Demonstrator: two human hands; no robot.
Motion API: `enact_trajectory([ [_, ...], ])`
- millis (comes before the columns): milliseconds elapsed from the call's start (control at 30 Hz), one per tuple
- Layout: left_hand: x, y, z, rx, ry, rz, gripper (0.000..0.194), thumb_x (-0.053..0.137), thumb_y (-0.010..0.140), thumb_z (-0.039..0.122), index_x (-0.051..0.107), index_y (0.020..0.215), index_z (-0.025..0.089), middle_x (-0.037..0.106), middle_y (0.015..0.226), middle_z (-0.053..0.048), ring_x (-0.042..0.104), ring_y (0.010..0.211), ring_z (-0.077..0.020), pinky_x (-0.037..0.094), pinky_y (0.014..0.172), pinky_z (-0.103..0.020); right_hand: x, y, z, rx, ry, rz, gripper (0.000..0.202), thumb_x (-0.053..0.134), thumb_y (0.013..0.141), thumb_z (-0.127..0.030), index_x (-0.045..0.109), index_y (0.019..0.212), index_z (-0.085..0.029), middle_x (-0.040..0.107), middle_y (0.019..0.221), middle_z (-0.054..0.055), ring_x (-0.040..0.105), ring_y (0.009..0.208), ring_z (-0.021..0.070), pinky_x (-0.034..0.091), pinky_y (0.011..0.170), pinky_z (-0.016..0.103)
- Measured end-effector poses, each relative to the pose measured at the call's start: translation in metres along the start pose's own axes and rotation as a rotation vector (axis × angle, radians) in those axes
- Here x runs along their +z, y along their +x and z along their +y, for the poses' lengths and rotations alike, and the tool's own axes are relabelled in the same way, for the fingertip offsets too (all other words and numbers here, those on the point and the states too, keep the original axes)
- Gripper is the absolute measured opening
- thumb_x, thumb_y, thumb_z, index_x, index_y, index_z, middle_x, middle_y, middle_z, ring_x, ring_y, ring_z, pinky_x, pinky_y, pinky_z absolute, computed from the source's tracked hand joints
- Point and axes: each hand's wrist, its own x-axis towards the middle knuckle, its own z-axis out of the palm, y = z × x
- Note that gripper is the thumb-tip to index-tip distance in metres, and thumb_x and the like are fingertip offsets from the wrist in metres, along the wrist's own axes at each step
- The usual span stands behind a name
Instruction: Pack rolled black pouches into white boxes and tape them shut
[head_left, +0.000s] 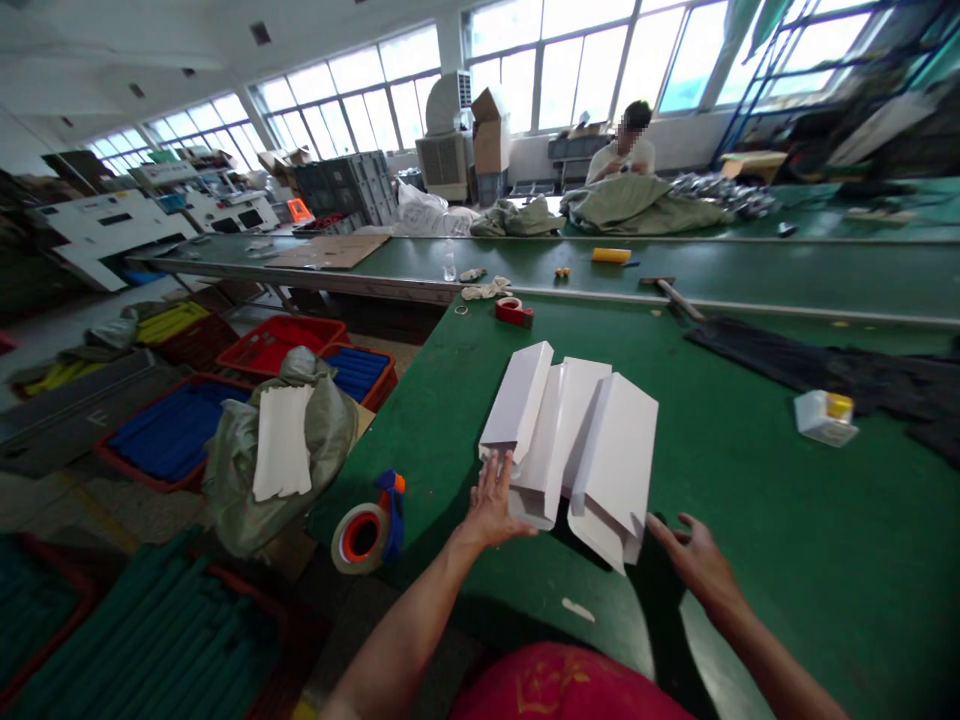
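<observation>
Several white cardboard boxes lie side by side on the green table, their near ends showing open flaps. The fingers of my left hand are spread against the near end of the leftmost box, with the thumb pointing right along the lower flaps. Just right of the rightmost box, my right hand has its fingers apart, the index fingertip close to the box's lower right corner. Nothing is held in it.
A tape dispenser sits at the table's left edge, a red tape dispenser farther back. At right are a small clear container and dark cloth. Crates stand on the floor at left. A person sits beyond the tables.
</observation>
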Motion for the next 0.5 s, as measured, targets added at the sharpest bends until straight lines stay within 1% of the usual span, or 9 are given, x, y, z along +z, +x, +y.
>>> enact_trajectory([
  [67, 0.004, 0.005, -0.002, 0.02, -0.058, -0.035, 0.136, 0.084, 0.054, 0.047, -0.006, 0.153, 0.025, 0.001, 0.162, -0.009, 0.005, 0.148, -0.0347, 0.021, 0.117, -0.055, 0.012, 0.004, -0.024, -0.023, 0.138, -0.054, 0.1, 0.056, 0.066, -0.076, 0.043, 0.137, -0.007, 0.066, 0.113, 0.022, 0.067, 0.094, 0.0338, 0.054, 0.08, 0.042],
  [133, 0.009, 0.008, -0.005, 0.024, -0.085, -0.046, 0.138, 0.084, 0.053, 0.05, -0.008, 0.153, 0.026, 0.005, 0.162, -0.009, 0.005, 0.148, -0.0353, 0.021, 0.117, -0.056, 0.024, 0.008, -0.045, -0.088, 0.244, -0.096, 0.09, 0.062, 0.066, -0.071, 0.05, 0.131, -0.011, 0.067, 0.113, 0.02, 0.066, 0.097, 0.0338, 0.055, 0.081, 0.042],
  [200, 0.013, 0.01, -0.008, 0.012, -0.093, -0.024, 0.139, 0.084, 0.053, 0.053, -0.009, 0.153, 0.026, 0.007, 0.162, -0.01, 0.005, 0.148, -0.0367, 0.021, 0.117, -0.058, 0.034, 0.014, -0.06, -0.15, 0.3, -0.115, 0.081, 0.067, 0.064, -0.067, 0.055, 0.124, -0.013, 0.069, 0.112, 0.018, 0.065, 0.1, 0.0343, 0.054, 0.082, 0.043],
  [267, 0.015, 0.015, -0.012, 0.005, -0.093, 0.025, 0.137, 0.083, 0.053, 0.054, -0.007, 0.153, 0.025, 0.009, 0.162, -0.01, 0.006, 0.148, -0.0377, 0.022, 0.117, -0.058, 0.042, 0.024, -0.072, -0.167, 0.309, -0.128, 0.078, 0.07, 0.063, -0.065, 0.058, 0.119, -0.013, 0.07, 0.108, 0.017, 0.065, 0.1, 0.0355, 0.054, 0.082, 0.044],
  [367, 0.009, 0.027, -0.021, -0.011, -0.096, 0.082, 0.136, 0.082, 0.053, 0.058, -0.003, 0.154, 0.024, 0.012, 0.161, -0.011, 0.01, 0.147, -0.0388, 0.021, 0.117, -0.058, 0.053, 0.047, -0.086, -0.149, 0.278, -0.168, 0.075, 0.073, 0.06, -0.063, 0.061, 0.112, -0.011, 0.071, 0.1, 0.018, 0.065, 0.095, 0.0379, 0.054, 0.08, 0.049],
  [433, 0.001, 0.035, -0.027, -0.029, -0.096, 0.105, 0.136, 0.081, 0.053, 0.059, -0.002, 0.154, 0.023, 0.013, 0.161, -0.012, 0.012, 0.146, -0.0389, 0.021, 0.117, -0.059, 0.06, 0.06, -0.098, -0.142, 0.248, -0.196, 0.073, 0.074, 0.06, -0.064, 0.062, 0.109, -0.01, 0.071, 0.097, 0.019, 0.065, 0.092, 0.0388, 0.054, 0.079, 0.052],
  [500, -0.007, 0.04, -0.034, -0.056, -0.093, 0.129, 0.136, 0.082, 0.053, 0.058, -0.002, 0.154, 0.024, 0.014, 0.161, -0.011, 0.013, 0.146, -0.0387, 0.023, 0.116, -0.059, 0.067, 0.068, -0.111, -0.167, 0.222, -0.208, 0.072, 0.073, 0.06, -0.065, 0.063, 0.105, -0.01, 0.071, 0.096, 0.02, 0.065, 0.09, 0.0388, 0.054, 0.078, 0.053],
])
